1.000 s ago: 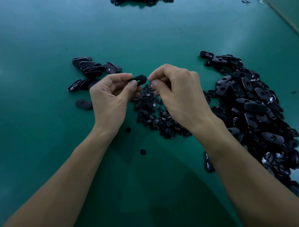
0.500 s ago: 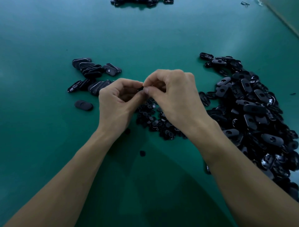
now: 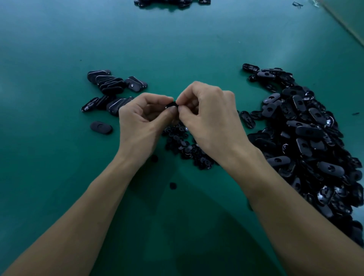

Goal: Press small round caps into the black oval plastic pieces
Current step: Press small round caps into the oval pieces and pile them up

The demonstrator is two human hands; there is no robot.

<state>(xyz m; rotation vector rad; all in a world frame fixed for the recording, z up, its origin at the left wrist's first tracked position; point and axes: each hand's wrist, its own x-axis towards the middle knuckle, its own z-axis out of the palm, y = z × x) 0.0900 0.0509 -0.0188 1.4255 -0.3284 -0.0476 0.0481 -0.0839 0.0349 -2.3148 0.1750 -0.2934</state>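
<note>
Both hands meet above the green table. My left hand [image 3: 141,122] pinches a black oval piece [image 3: 171,104] between thumb and curled fingers; only its dark end shows. My right hand [image 3: 208,118] has thumb and forefinger closed against that same piece from the right; whether a cap lies under the fingertips is hidden. A heap of small round caps [image 3: 183,143] lies under and behind the hands. A big pile of black oval pieces [image 3: 307,134] spreads along the right side.
A smaller group of oval pieces [image 3: 110,88] lies to the left, with one single oval piece [image 3: 101,127] nearer the left edge. Two stray caps [image 3: 173,185] sit between my forearms. More black parts [image 3: 171,2] lie at the far table edge.
One second ago the hands were apart, with the oval piece sticking out of my left fingers. They have come together and my right fingertips now close on the piece.
</note>
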